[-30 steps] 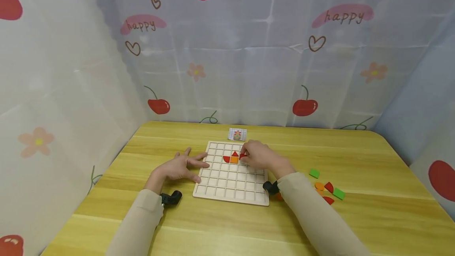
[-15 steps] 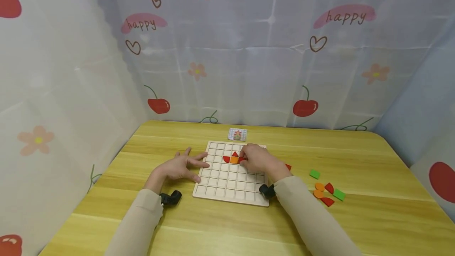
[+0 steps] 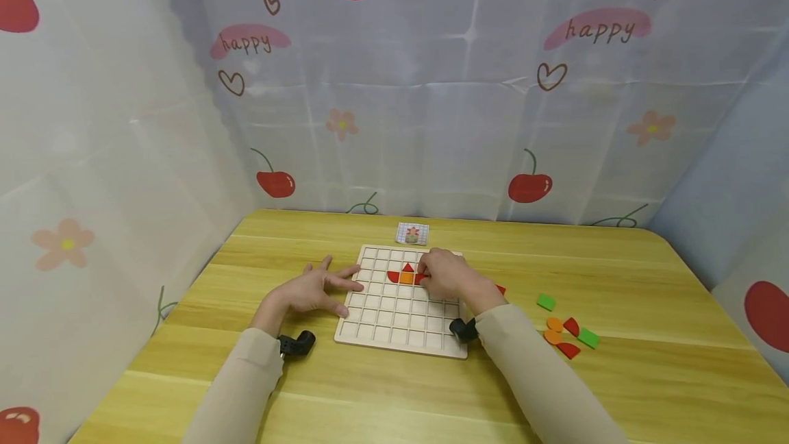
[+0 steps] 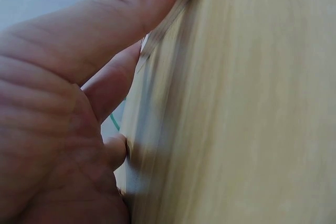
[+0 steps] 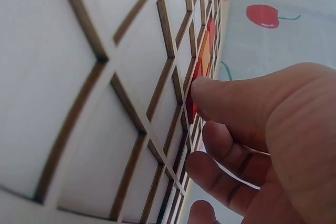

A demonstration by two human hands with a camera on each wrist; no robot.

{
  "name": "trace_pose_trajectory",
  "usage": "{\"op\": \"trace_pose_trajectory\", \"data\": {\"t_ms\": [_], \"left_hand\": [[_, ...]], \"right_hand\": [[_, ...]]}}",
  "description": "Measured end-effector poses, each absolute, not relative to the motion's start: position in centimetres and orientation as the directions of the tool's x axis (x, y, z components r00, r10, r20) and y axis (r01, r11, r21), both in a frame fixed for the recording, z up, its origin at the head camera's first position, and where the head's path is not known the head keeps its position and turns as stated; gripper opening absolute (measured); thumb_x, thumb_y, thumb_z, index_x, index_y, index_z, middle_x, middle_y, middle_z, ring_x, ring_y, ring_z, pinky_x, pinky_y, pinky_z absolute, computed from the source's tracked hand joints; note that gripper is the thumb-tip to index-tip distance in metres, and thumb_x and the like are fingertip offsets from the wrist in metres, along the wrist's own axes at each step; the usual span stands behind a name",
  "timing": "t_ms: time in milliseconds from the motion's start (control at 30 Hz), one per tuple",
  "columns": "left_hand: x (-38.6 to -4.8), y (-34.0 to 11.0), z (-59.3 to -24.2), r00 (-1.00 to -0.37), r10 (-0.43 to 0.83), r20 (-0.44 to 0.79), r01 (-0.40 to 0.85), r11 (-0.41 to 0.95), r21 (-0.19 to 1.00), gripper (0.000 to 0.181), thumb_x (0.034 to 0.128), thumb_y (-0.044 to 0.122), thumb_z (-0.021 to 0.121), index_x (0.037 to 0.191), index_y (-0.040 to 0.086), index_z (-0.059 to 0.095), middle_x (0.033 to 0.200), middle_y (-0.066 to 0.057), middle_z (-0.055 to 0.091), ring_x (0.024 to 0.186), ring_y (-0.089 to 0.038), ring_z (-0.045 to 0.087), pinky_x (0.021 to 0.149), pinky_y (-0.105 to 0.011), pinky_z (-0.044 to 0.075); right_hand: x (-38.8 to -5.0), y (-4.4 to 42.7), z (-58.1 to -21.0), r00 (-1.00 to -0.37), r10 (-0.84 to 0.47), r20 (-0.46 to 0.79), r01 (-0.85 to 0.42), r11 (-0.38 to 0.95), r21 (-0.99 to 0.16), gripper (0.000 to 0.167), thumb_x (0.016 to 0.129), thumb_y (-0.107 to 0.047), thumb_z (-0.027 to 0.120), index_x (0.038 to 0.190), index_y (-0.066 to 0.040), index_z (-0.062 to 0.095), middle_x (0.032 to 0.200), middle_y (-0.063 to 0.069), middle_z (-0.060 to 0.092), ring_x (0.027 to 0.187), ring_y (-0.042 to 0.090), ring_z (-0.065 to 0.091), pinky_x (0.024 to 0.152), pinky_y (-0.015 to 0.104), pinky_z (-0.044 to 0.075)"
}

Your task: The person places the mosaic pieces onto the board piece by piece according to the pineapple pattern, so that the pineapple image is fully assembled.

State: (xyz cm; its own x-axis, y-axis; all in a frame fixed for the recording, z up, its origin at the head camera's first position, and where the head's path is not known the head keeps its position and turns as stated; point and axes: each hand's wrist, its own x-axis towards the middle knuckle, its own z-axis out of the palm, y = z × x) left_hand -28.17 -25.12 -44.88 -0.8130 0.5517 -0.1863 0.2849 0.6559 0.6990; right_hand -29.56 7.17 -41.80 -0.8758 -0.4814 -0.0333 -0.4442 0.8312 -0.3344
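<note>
A wooden grid board lies on the table. On it, an orange square has a red triangle above it and a red quarter-circle piece to its left. My right hand has its thumb and fingertips on another red piece, seated in the cell to the right of the orange square; the fingers partly cover it. With fingers spread, my left hand rests at the board's left edge, its thumb touching the rim in the left wrist view.
A small picture card of a flower on a grid lies behind the board. Right of the board are green pieces, orange circles and red pieces. Another red piece shows beside the right wrist.
The right hand has lowered the red piece into the cell beside the orange square and shifted slightly. My left hand stays at the board's edge.
</note>
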Motion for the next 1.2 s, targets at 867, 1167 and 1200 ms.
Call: {"op": "trace_pose_trajectory", "data": {"t_ms": [867,1167,1200], "left_hand": [[-28.2,-25.1,-45.0,-0.817,0.544,-0.193,0.275,0.661,0.698,0.056,0.0813,0.038,0.084,0.135,0.036,0.069,0.168,0.011,0.031,0.158,-0.042,-0.019,0.119,-0.071,-0.021],[-28.2,-25.2,-44.9,-0.818,0.543,-0.191,0.276,0.661,0.698,0.055,0.0809,0.037,0.085,0.134,0.037,0.07,0.168,0.011,0.031,0.158,-0.043,-0.018,0.119,-0.072,-0.02],[-28.2,-25.1,-44.9,-0.817,0.544,-0.191,0.28,0.664,0.694,0.056,0.0808,0.038,0.085,0.134,0.037,0.069,0.168,0.011,0.031,0.158,-0.043,-0.018,0.119,-0.071,-0.02]], "right_hand": [[-27.6,16.8,-40.4,-0.846,-0.529,0.069,-0.498,0.736,-0.457,0.018,0.092,-0.001,0.065,0.107,-0.001,0.076,0.091,0.004,0.068,0.079,0.014,0.056,0.074,0.031,0.051],[-27.4,20.6,-40.8,-0.843,-0.537,-0.012,-0.475,0.756,-0.45,0.029,0.087,0.007,0.068,0.112,-0.006,0.075,0.101,0.006,0.07,0.089,0.019,0.063,0.08,0.035,0.056],[-27.4,20.9,-40.9,-0.837,-0.547,-0.013,-0.486,0.753,-0.444,0.032,0.086,0.009,0.067,0.113,-0.007,0.076,0.101,0.005,0.069,0.09,0.019,0.063,0.08,0.035,0.056]]}}
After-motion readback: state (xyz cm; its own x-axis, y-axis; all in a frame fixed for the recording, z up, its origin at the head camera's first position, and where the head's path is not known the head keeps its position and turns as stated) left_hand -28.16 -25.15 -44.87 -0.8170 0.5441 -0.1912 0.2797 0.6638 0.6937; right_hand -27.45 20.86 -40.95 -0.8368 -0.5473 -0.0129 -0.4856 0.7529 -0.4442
